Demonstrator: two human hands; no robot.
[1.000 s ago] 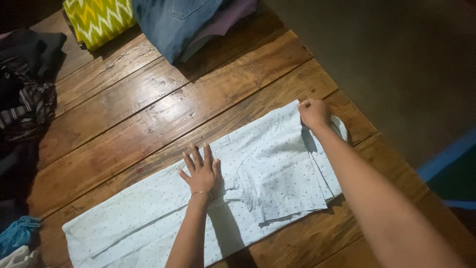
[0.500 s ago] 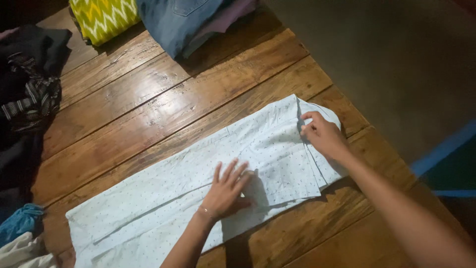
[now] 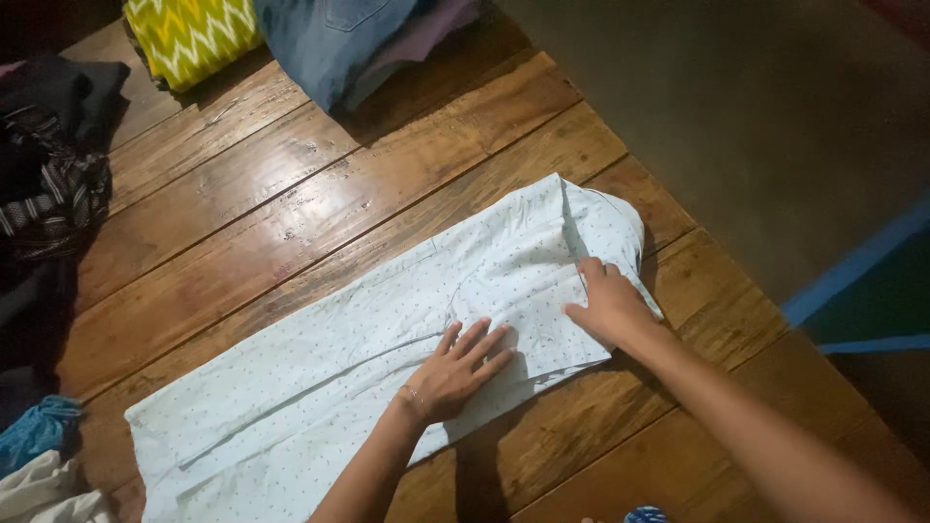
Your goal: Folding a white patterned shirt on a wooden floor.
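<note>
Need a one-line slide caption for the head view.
Left hand and right hand press flat on a pale blue dotted garment spread over a wooden plank table.

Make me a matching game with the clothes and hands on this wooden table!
Things:
1. pale dotted garment
2. zigzag cloth
3. folded jeans
4. right hand

Descriptions:
A. blue, at the table's far edge
B. spread flat across the near planks
C. yellow-green, at the far left
D. pressing the garment's folded end

Pairs: 1-B, 2-C, 3-A, 4-D
</note>
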